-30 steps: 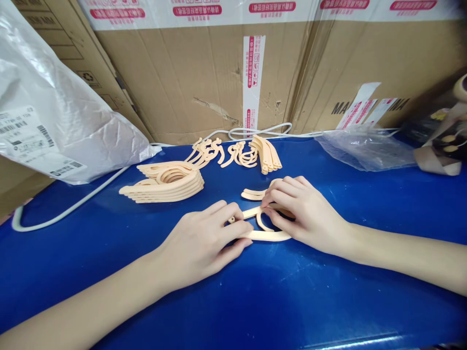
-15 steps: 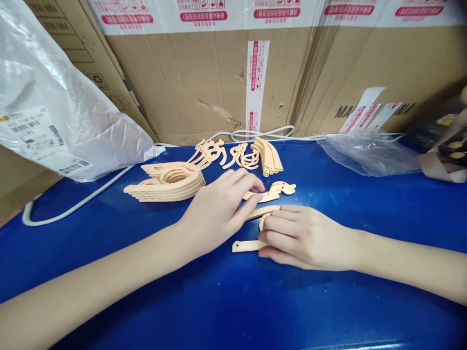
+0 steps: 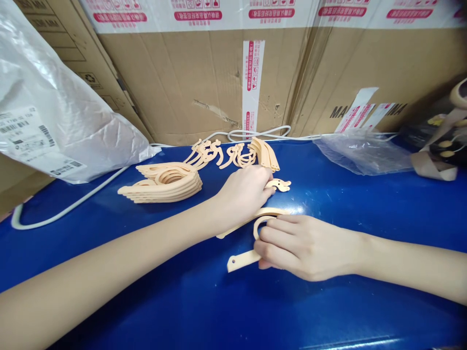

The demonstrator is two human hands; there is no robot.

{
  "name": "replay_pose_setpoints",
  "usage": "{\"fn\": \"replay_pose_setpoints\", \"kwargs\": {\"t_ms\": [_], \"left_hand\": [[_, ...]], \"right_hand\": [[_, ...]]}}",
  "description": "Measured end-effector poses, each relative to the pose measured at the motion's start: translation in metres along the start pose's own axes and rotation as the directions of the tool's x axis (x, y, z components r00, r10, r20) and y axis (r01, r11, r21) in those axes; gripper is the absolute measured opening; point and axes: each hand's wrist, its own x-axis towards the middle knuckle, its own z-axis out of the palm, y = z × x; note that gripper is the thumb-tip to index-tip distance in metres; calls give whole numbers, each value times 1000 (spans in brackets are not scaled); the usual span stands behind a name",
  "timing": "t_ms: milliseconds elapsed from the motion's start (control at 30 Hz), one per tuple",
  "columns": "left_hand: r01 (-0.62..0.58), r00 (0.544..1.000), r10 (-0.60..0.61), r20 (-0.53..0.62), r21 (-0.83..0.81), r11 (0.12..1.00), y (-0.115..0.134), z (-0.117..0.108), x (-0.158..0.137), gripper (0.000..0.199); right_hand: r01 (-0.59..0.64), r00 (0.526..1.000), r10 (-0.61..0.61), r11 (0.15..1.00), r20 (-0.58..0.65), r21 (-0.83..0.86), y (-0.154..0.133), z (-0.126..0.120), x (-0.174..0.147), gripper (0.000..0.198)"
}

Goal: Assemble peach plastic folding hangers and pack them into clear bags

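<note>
While the right hand [image 3: 310, 248] presses down on the near side of the blue tabletop [image 3: 219, 311], its fingers are curled closely over a cream-coloured open frame [image 3: 243, 261]; the thumb side is mostly tucked out of sight. Left of the knuckles, a flat strip of that frame sticks out towards the near left, its squared end pierced by a small round hole, and a rounded loop shows just beyond it. A slim, slightly bowed arm of the same smooth material lies on the far side, running towards the left and partly covered by the other wrist. Farther out, the left hand [image 3: 242, 194] is bent downward, fingers drawn together on a small wavy piece [image 3: 280, 184]; its scalloped end, dotted with dark holes, emerges to the right, while the exact pinch is hidden. To the left stands a neat layered stack [image 3: 175, 194] of matching teardrop-like shapes with rounded edges. Along the far side lie thin hooked pieces [image 3: 221, 156], and right of them a bundle of flat, gently curved strips [image 3: 268, 155]. A crinkled silvery-white bag [image 3: 76, 112] leans at the far left, a limp, clear plastic bag [image 3: 361, 153] rests at the far right, and scuffed brown cardboard boxes [image 3: 175, 78] rise behind.
</note>
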Motion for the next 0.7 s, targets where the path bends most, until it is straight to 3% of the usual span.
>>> {"fn": "replay_pose_setpoints", "kwargs": {"t_ms": [133, 267, 400, 467, 567, 700], "left_hand": [[-3, 1000, 3, -1, -60, 998, -1, -1, -3, 10], [-41, 998, 37, -45, -92, 995, 3, -12, -8, 20], [-137, 967, 105, -230, -129, 982, 9, -37, -22, 25], [-134, 947, 80, -311, -154, 979, 9, -49, -34, 26], [-96, 947, 42, -318, -156, 983, 3, -55, -54, 22], [-39, 968, 8, -250, -118, 992, -11, -44, -77, 19]], "right_hand": [[-5, 1000, 5, 1000, -11, 17, 1, 1, 0, 25], [-23, 1000, 23, 1000, -17, 16, 2, 0, 0, 19], [-53, 998, 53, 998, -22, 23, 2, 1, -1, 13], [-64, 997, 64, 998, -35, 8, 2, 2, -1, 17], [-68, 996, 66, 997, -63, -28, 2, 3, -2, 31], [-46, 997, 45, 999, -57, -22, 2, 2, -2, 36]]}}
